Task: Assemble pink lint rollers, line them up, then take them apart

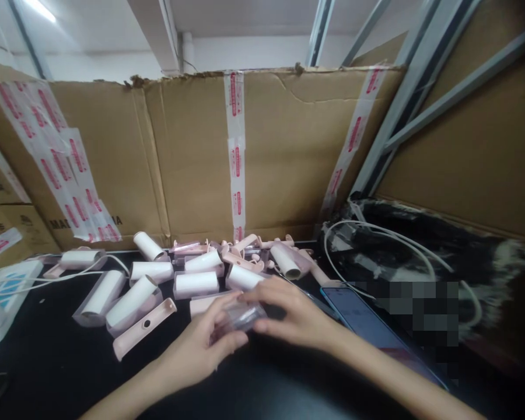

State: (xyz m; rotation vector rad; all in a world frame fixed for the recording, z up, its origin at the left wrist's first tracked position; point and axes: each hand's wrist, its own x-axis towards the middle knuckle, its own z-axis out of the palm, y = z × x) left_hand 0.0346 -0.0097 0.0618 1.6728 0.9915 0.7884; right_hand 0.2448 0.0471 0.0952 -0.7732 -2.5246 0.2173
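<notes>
In the head view, a blurred clear plastic piece (244, 317) is between the two hands, just above the black tabletop (284, 388). The left hand (216, 335) curls its fingers and thumb around one end in a narrow grip, probably to steady it, while the right hand (293, 312) pinches the other end between thumb and fingers, which seems to leave its edges within fingertip reach. Near the left hand, a long pink holder (135, 335) lies tilted, its round hole showing. White rolls (196, 283), several in clear sleeves, lie at mixed angles beyond the hands, likely just set down loosely within reach. The phone (367, 324) lies by the right forearm, perhaps so that its screen can be seen
</notes>
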